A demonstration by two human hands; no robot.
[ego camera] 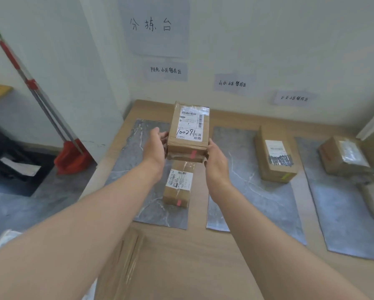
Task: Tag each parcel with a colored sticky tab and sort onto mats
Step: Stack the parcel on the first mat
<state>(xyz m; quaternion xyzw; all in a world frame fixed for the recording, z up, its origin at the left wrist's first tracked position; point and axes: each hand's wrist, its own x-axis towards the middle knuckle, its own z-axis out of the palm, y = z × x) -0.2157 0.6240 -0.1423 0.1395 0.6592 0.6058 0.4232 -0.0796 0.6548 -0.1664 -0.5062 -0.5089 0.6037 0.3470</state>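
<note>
Nearest the lens, two bare forearms reached in from 7 and 5 o'clock. Between them, at 6 o'clock, a taped cardboard box (121,267) lay on the wooden table (181,252). The table ran from the centre out to 3 o'clock and met a pale wall at 12 o'clock. On the wall a large handwritten sheet (154,27) hung above three small paper labels (232,83).

Three grey marbled mats lay side by side. The left mat (136,135) sat near centre, the middle mat (246,191) at its 3 o'clock, and the right mat (341,224) at the view's 3 o'clock edge. A red dustpan (72,156) stood on the floor at 9 o'clock.

The held parcel (189,126), marked 100291 on its label, was over the far end of the left mat. It was at 12 o'clock of a smaller parcel (178,185) lying on that mat; whether the two touched could not be told. A third parcel (275,154) sat on the middle mat, and more boxes (344,156) sat on the right mat.

The left hand (154,148) gripped the held parcel's left side with curled fingers. The right hand (216,163) clasped its right side, thumb along the edge.

A pink tab (193,153) was stuck on the held parcel's near face. A second pink tab (178,202) marked the smaller parcel, and a yellow-green tab (286,176) marked the third parcel.
</note>
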